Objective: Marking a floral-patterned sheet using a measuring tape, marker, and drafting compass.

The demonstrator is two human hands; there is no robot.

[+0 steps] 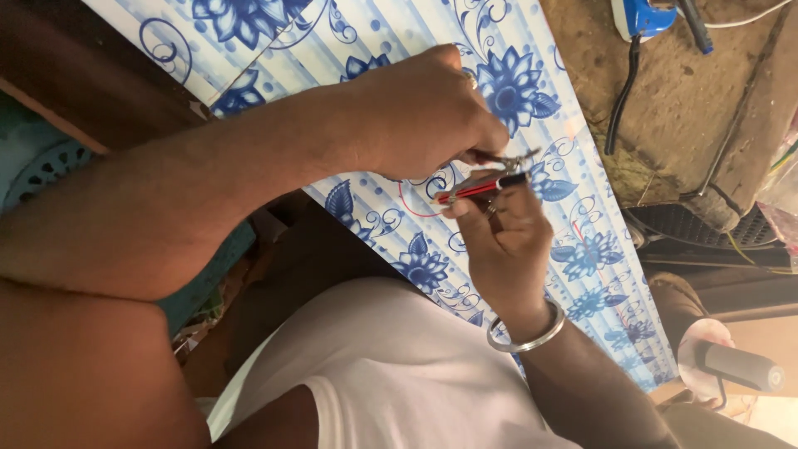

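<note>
A long white panel with blue stripes and blue flowers runs diagonally across the view. Both hands meet over its middle. My left hand reaches in from the left and pinches a small metal compass-like tool between its fingertips. Just below, my right hand, with a metal bangle on the wrist, grips a red and black pen that lies against the metal tool. A thin red arc is drawn on the panel beside the pen's tip. My white shirt fills the bottom of the view.
A blue and white device with a black cable lies on the rough brown surface at the top right. A black grille sits at the right and a grey cylinder lower right. A teal perforated object is at the left.
</note>
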